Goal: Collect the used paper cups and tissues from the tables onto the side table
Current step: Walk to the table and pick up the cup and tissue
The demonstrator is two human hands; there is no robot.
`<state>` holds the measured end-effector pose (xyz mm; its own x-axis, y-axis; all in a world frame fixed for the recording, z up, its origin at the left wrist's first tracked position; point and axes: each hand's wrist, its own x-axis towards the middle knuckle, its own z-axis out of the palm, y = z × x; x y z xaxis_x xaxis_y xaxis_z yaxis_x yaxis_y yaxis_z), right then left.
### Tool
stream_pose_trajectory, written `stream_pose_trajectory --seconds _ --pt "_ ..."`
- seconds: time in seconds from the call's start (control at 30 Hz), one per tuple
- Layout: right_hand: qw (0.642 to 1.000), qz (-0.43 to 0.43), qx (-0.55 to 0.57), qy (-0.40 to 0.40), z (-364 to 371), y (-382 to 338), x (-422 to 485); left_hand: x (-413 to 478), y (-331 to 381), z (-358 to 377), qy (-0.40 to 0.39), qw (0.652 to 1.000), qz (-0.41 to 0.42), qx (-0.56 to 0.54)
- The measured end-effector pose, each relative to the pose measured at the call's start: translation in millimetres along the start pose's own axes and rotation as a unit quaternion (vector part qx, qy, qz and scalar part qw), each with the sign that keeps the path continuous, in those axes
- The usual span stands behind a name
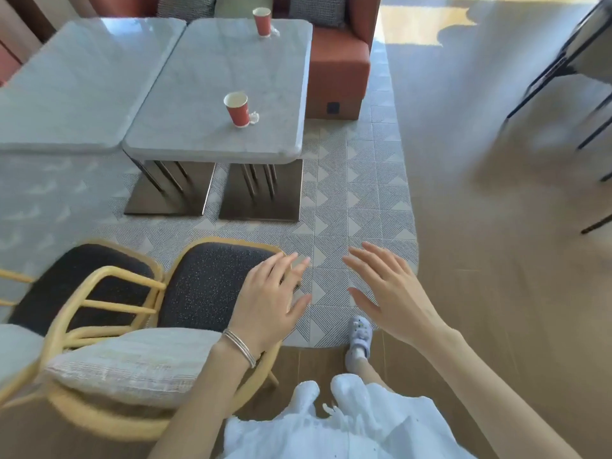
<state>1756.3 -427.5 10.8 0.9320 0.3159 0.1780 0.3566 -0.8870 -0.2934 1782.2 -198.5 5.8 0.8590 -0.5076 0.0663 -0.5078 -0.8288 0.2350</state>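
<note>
Two red paper cups stand on the right grey marble table [198, 94]. The near cup [237, 109] has a crumpled white tissue [254, 117] touching its right side. The far cup [262, 21] stands close to the back edge with another tissue [275, 32] beside it. My left hand [270, 299] hovers open over the right edge of a dark chair seat, well short of the table. My right hand [387, 293] is open over the patterned rug, fingers spread, holding nothing.
A second marble table [66, 87] adjoins on the left. Two yellow-framed chairs [205, 286] with a cushion [132, 362] stand between me and the tables. A red sofa [337, 67] sits behind. Dark chair legs [563, 77] are at the right on wooden floor.
</note>
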Motion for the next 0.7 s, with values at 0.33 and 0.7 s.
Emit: stream_pose_trajectory --seconds 0.33,0.7 --pt "0.991 -0.104 0.015 -0.077 -20 127 129 146 4 14 -0.006 0.996 -0.083 -0.02" --pt "0.983 -0.156 0.035 -0.094 -9 190 263 233 -50 16 -0.015 0.977 -0.21 -0.014"
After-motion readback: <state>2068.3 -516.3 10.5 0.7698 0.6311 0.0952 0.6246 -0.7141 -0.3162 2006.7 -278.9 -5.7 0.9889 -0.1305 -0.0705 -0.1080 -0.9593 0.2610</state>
